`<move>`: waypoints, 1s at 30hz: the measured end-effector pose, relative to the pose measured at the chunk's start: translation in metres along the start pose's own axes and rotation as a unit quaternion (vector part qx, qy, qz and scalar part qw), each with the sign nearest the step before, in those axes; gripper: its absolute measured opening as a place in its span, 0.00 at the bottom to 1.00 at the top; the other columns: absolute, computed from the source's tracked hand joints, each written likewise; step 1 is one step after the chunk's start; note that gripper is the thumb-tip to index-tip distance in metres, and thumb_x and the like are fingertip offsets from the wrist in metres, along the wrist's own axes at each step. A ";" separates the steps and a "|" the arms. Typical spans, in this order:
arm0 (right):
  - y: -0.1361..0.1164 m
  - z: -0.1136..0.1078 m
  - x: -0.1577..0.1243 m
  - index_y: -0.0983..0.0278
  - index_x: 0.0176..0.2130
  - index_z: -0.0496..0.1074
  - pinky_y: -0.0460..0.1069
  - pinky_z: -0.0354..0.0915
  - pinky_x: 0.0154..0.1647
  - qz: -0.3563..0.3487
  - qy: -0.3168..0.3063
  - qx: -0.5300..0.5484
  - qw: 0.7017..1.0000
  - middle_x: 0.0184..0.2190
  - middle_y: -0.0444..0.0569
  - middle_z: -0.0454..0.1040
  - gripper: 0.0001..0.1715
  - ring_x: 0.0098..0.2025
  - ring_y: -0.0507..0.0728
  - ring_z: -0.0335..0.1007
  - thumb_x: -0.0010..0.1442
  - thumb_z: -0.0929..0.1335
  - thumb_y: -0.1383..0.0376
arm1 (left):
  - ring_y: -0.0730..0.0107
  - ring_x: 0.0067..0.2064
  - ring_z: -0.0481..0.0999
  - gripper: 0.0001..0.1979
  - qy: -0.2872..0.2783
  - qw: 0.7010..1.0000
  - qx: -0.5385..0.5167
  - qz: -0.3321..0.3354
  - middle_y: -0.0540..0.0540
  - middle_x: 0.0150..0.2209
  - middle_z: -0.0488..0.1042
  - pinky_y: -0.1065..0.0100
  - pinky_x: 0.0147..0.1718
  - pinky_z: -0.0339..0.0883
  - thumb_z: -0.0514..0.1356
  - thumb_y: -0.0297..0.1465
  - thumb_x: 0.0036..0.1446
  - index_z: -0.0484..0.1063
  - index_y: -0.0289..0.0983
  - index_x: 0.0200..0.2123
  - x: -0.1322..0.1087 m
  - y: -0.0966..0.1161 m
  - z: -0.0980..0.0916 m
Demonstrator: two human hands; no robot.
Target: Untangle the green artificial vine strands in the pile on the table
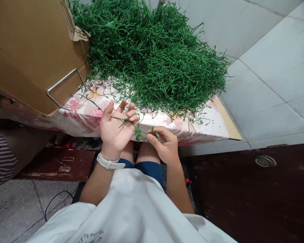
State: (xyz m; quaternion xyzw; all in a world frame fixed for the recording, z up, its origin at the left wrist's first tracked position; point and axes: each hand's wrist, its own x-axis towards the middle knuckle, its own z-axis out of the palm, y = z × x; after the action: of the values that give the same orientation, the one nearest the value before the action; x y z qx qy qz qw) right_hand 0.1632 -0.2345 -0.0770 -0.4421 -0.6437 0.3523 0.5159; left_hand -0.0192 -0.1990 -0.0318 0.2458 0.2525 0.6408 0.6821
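Note:
A thin green plastic plant stem (123, 118) with small side sprigs lies across the palm of my left hand (118, 130). This hand is turned palm up, its thumb apart and its fingers spread and slightly bent. At the stem's right end, my right hand (166, 143) is closed, with thumb and index finger pinching the stem and a few small green sprigs. Both hands are over the front edge of the flower-patterned tabletop (205, 126). Just beyond them rises a large tangled heap of similar green stems (162, 57).
A large cardboard box (32, 50) stands at the left, beside a bent metal wire handle (63, 81). White tiled wall (271, 74) borders the right side. Below right is a dark brown surface (243, 189). At far left, striped cloth (1, 158) shows.

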 end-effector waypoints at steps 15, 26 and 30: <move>-0.001 0.011 0.014 0.62 0.33 0.74 0.44 0.66 0.28 0.047 0.169 0.137 0.975 0.25 0.41 0.77 0.17 0.26 0.49 0.72 0.60 0.77 0.53 | 0.66 0.47 0.84 0.25 -0.129 0.973 0.192 -0.002 0.42 0.43 0.84 0.69 0.49 0.74 0.75 0.34 0.52 0.74 0.37 0.52 -0.014 -0.015 -0.030; -0.006 0.015 0.011 0.62 0.32 0.73 0.45 0.67 0.29 0.046 0.159 0.083 0.983 0.25 0.42 0.78 0.16 0.26 0.50 0.73 0.60 0.76 0.54 | 0.72 0.35 0.80 0.23 -0.117 0.956 0.265 -0.049 0.47 0.36 0.83 0.72 0.38 0.73 0.77 0.35 0.49 0.83 0.38 0.49 -0.018 -0.012 -0.020; -0.004 0.014 0.014 0.62 0.35 0.73 0.45 0.67 0.28 0.064 0.131 0.097 0.985 0.25 0.41 0.78 0.16 0.26 0.50 0.73 0.60 0.77 0.54 | 0.69 0.36 0.81 0.11 -0.151 0.928 0.341 -0.016 0.44 0.37 0.85 0.70 0.38 0.74 0.73 0.38 0.55 0.87 0.37 0.37 -0.021 -0.010 -0.018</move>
State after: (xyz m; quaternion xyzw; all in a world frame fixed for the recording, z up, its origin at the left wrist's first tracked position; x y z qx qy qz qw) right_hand 0.1472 -0.2230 -0.0715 -0.4725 -0.5038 0.3843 0.6126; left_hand -0.0250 -0.2198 -0.0512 0.5538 0.3537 0.4604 0.5969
